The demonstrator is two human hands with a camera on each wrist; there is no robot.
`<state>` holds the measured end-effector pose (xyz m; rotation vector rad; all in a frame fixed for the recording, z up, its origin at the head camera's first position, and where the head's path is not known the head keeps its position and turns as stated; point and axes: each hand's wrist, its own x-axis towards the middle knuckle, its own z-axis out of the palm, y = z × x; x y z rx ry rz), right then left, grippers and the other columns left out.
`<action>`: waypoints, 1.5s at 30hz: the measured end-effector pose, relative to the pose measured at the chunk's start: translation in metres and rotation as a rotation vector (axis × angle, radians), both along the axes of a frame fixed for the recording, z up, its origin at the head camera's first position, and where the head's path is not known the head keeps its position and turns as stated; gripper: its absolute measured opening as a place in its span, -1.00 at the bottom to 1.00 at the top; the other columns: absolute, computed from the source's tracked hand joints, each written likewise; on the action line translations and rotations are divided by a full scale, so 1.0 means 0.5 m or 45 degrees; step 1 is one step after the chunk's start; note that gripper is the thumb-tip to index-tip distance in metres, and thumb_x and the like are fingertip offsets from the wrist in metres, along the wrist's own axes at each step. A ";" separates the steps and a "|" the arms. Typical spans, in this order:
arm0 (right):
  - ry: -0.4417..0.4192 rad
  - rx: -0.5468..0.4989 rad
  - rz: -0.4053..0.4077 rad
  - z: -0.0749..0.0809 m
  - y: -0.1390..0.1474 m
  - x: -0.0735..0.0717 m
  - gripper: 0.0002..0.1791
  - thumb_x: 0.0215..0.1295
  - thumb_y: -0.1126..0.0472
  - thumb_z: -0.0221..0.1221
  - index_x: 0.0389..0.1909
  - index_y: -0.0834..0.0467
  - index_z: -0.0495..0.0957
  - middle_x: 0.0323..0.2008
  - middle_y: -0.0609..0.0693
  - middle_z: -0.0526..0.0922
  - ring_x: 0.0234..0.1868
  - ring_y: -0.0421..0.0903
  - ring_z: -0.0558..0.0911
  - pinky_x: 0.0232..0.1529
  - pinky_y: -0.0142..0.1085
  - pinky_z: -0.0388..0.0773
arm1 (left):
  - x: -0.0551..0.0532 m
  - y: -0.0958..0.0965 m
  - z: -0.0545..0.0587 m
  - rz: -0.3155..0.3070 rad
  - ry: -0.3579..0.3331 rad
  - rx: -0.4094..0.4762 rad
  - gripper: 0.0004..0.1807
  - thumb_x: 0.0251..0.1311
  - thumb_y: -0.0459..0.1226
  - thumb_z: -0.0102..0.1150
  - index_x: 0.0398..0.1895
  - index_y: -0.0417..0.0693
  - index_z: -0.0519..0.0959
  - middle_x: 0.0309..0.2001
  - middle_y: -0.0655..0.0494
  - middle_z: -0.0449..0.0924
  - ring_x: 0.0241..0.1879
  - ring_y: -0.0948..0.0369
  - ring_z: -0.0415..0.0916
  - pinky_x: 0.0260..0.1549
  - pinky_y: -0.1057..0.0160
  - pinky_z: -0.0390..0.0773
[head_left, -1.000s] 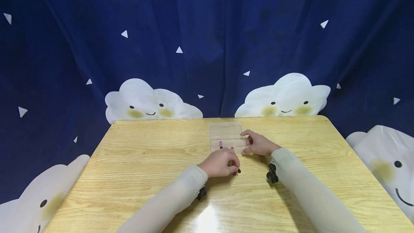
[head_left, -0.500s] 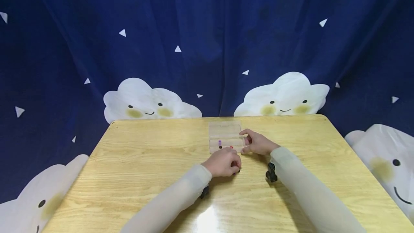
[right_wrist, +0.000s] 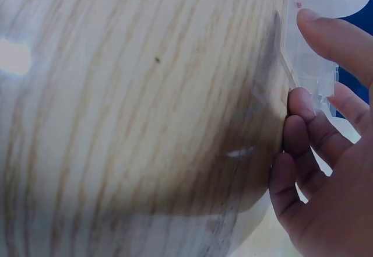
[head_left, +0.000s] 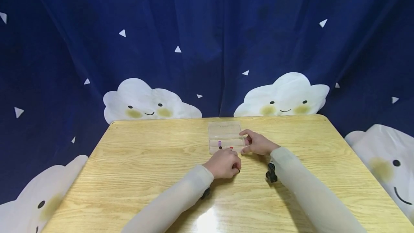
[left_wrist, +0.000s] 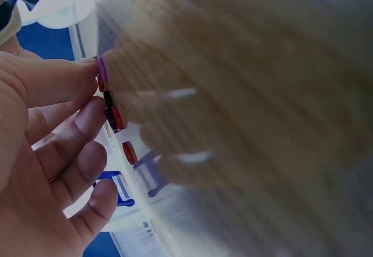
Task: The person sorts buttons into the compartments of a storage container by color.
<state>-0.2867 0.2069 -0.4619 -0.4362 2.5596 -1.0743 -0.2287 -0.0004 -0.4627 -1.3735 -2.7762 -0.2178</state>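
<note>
On the table, small round purple, red and black pieces [left_wrist: 109,110] lie in a row at my left fingertips. My left hand [head_left: 224,164] pinches at the purple piece [left_wrist: 102,69] with its thumb and a finger; the exact grip is partly hidden. In the head view only a dark piece [head_left: 239,171] shows beside those fingertips. An opened clear plastic box [head_left: 224,130] lies just beyond. My right hand [head_left: 260,144] holds its right end, thumb on the near side and fingers on the far side. Inside the box are a purple piece [head_left: 219,142], a dark one and a red one.
The box stands on a wooden table [head_left: 155,161], near its far edge. Behind hangs a dark blue curtain [head_left: 194,28] with clouds and white triangles. A black wrist camera [head_left: 271,173] sits under the right sleeve.
My left hand has shifted slightly right and its fingers have closed in over the small pieces, hiding the purple and red ones in the head view. My right hand stays on the box.
</note>
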 end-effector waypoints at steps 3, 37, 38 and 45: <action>-0.001 -0.002 0.001 0.000 0.000 0.001 -0.22 0.09 0.25 0.42 0.33 0.18 0.28 -0.36 -0.01 0.40 -0.39 -0.12 0.39 -0.32 -0.30 0.37 | 0.000 0.001 -0.001 -0.009 0.010 -0.012 -0.95 0.10 -0.16 0.37 -0.38 0.27 0.75 -0.38 0.37 0.63 -0.33 0.38 0.46 -0.25 0.44 0.43; 0.029 0.002 -0.001 -0.003 0.002 0.002 -0.24 0.07 0.25 0.43 0.30 0.21 0.31 -0.37 -0.02 0.41 -0.37 -0.13 0.40 -0.30 -0.34 0.37 | 0.001 0.000 0.008 -0.004 -0.095 0.081 -0.93 0.11 -0.19 0.36 -0.49 0.20 0.70 -0.44 0.39 0.58 -0.38 0.44 0.40 -0.24 0.50 0.42; 0.026 0.006 -0.008 -0.003 0.002 0.002 -0.23 0.07 0.25 0.43 0.30 0.20 0.31 -0.37 -0.03 0.41 -0.37 -0.14 0.40 -0.30 -0.35 0.37 | 0.000 -0.001 0.009 0.007 -0.116 0.097 -0.91 0.12 -0.18 0.36 -0.50 0.21 0.68 -0.45 0.40 0.55 -0.38 0.44 0.39 -0.27 0.51 0.40; 0.021 0.002 -0.012 -0.001 0.001 0.002 -0.22 0.06 0.23 0.44 0.30 0.20 0.31 -0.37 -0.03 0.41 -0.36 -0.13 0.40 -0.28 -0.33 0.37 | -0.012 -0.030 0.025 0.091 -0.158 0.175 -0.87 0.16 -0.16 0.35 -0.53 0.21 0.65 -0.43 0.41 0.54 -0.29 0.39 0.42 -0.18 0.42 0.52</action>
